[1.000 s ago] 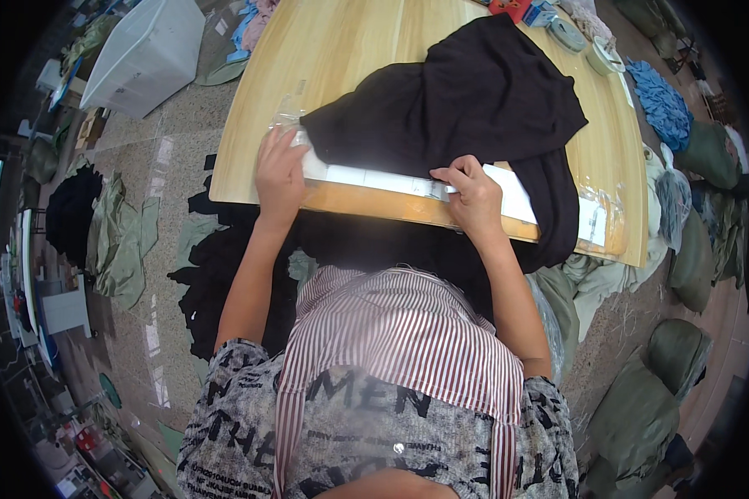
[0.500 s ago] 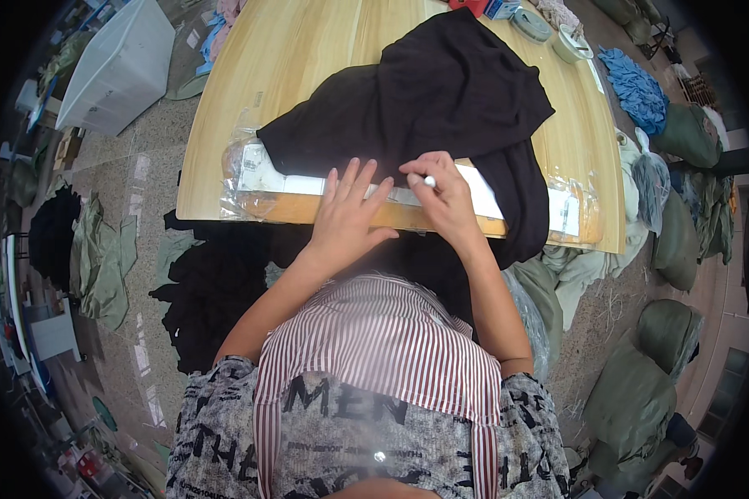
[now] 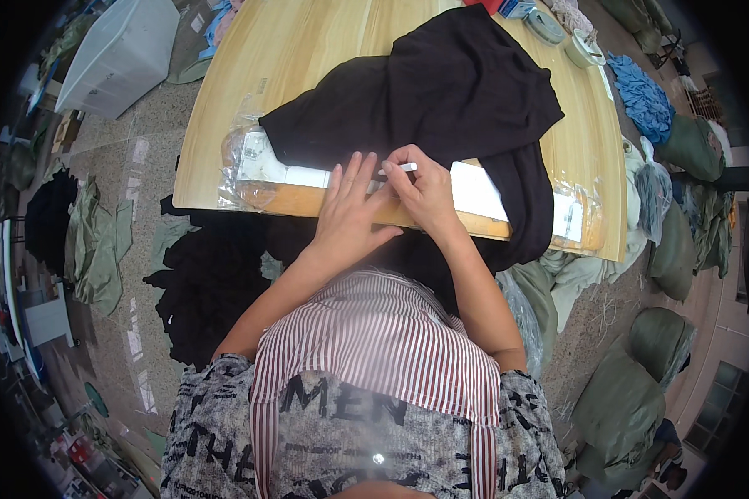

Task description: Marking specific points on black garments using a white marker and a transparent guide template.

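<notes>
Dark, nearly black fabric (image 3: 441, 91) lies in loose folds over a wooden table, one end hanging past the front edge on the right. My left hand (image 3: 351, 200) rests flat on the fabric's near edge, fingers stretched away from me. A white pen-like marker (image 3: 401, 167) is pinched in my right hand (image 3: 424, 190), its tip pointing left by my left fingertips; what the tip touches is hidden. Under both hands runs a white strip (image 3: 478, 193) taped down along a yellow-brown band (image 3: 287, 200) at the table's front.
The table (image 3: 308, 41) carries a roll of tape (image 3: 543, 27) and a small white tub (image 3: 585, 50) at far right. Left stands a big white bin (image 3: 121, 58). Dark cloth (image 3: 212, 291) is heaped below the front edge; green bundles (image 3: 624, 391) lie right.
My right hand has moved left, up against my left hand, and the marker now lies more level, pointing left. The left hand stays pressed on the fabric.
</notes>
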Demonstrator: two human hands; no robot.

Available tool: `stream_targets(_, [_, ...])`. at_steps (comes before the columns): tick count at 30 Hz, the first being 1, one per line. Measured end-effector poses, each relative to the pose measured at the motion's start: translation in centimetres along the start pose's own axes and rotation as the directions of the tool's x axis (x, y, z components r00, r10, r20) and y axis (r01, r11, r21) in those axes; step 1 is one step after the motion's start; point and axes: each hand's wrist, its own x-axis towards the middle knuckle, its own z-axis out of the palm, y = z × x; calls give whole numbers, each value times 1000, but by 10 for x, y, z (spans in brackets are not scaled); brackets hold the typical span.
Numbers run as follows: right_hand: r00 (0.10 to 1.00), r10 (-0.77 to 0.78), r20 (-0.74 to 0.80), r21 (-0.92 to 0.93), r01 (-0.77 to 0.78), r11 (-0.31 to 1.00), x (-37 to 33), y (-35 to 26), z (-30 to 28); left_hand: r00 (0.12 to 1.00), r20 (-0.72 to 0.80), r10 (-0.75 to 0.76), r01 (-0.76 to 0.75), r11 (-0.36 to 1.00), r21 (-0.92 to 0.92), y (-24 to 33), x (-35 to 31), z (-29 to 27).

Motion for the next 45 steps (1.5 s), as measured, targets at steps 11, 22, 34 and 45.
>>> stream_targets(11, [992, -115, -51, -430, 82, 899, 10, -11, 9, 999, -28, 24, -24, 1000, 1, 1, 2, 1])
stream_targets(22, [977, -162, 141, -130, 181, 975, 23, -31, 38, 996, -50, 68, -73, 991, -112, -1, -1, 6])
stream_targets(34, [970, 220, -99, 549, -131, 825, 43, -19, 11, 969, -220, 116, -119, 993, -4, -7, 24, 7])
stream_targets(45, [959, -19, -284, 58, 37, 998, 32, 60, -52, 652, -758, 12, 28, 999, 40, -186, 147, -224])
